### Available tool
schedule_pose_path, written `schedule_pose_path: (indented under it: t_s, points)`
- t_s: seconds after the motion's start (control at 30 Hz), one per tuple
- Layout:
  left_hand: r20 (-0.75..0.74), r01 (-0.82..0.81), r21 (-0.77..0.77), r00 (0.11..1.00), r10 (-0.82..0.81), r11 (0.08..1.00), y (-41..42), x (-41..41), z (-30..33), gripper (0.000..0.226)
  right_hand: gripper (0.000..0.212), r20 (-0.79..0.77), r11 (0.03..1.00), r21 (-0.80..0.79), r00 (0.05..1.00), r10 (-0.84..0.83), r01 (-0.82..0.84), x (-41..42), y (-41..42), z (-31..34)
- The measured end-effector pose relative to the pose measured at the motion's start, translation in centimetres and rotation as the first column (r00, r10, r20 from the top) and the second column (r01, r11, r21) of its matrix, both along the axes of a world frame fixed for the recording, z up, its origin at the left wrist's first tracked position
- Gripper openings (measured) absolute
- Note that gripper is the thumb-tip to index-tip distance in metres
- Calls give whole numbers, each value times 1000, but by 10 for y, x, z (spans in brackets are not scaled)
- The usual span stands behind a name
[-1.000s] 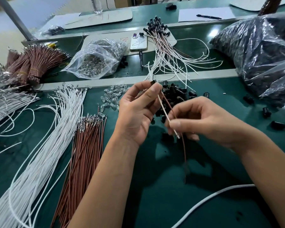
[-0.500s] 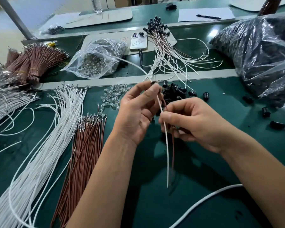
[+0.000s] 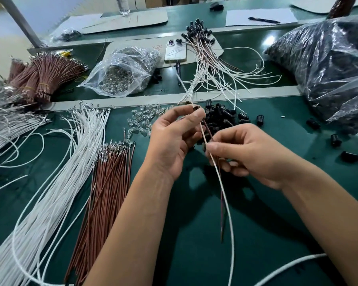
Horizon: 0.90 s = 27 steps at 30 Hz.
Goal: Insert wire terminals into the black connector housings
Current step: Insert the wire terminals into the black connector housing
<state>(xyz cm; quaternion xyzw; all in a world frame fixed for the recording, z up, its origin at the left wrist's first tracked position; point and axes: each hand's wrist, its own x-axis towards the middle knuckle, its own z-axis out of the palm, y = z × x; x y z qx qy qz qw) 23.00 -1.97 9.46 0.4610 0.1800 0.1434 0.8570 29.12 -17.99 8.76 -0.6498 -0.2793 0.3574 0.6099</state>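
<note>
Black housing (image 3: 195, 108) pinched by left hand (image 3: 172, 139); right hand (image 3: 250, 153) fingers (image 3: 212, 145) pinching white wire (image 3: 225, 201) (brown alongside).

Faint red marks on the cardboard (image 3: 153, 47), possibly handwriting, unreadable

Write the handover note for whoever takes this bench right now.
Left hand: pinches a black housing at its fingertips.
Right hand: pinches the white wire and brown wire below it.
Supplies: loose housings behind the hands; white wires and brown wires to the left.
Done: finished assemblies piled at the back.
Left: whether these terminals are seated cannot be seen; many wires remain.
</note>
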Motion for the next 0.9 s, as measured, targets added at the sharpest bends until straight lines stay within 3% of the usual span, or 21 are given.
schedule_pose_path:
  t_s: [0.1,0.17,0.23,0.3,0.37,0.5,0.63,0.9]
  points:
    - [-1,-69,-54,998,69,996,4,1,0,31,16,-11,937,-170,952,307,-304,3,-12,5]
    - [0,-85,-68,996,85,994,8,0,0,30,15,-25,884,-210,906,422,-417,2,-15,8]
    - [-8,-67,-47,998,67,997,8,0,-1,29,13,-15,938,-158,950,311,-310,-1,-10,7]
    - [-23,-24,0,999,24,1000,4,0,-1,27,18,-13,995,-77,998,65,-66,-2,-2,4]
    - [-26,14,45,1000,-12,999,0,0,-2,20,17,-6,997,-40,998,-60,59,-1,1,2]
    - [16,1,98,1000,-3,995,-3,1,-5,14,21,2,993,-103,999,49,-49,-1,-2,0]
    - [75,19,149,997,-31,989,-2,2,-7,21,12,-2,992,5,992,-128,128,-3,5,-4]
    - [98,10,170,995,-27,985,-4,1,-5,21,16,40,975,73,976,-214,211,2,4,-8]
